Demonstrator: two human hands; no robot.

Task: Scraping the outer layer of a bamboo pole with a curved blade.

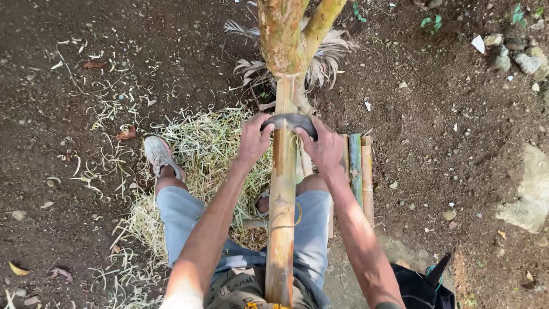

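Note:
A long bamboo pole (281,217) runs from my lap up to a tree trunk (284,34), where it leans. A dark curved blade (290,121) lies across the pole. My left hand (254,138) grips the blade's left end. My right hand (325,147) grips its right end. The pole's skin looks scraped and yellow-brown below the blade. I sit with my legs in blue shorts on either side of the pole.
A heap of pale bamboo shavings (200,149) lies under my left foot in a grey shoe (161,154). Several cut bamboo slats (357,171) lie to the right. Stones (532,189) and a dark bag (420,286) sit on bare soil at the right.

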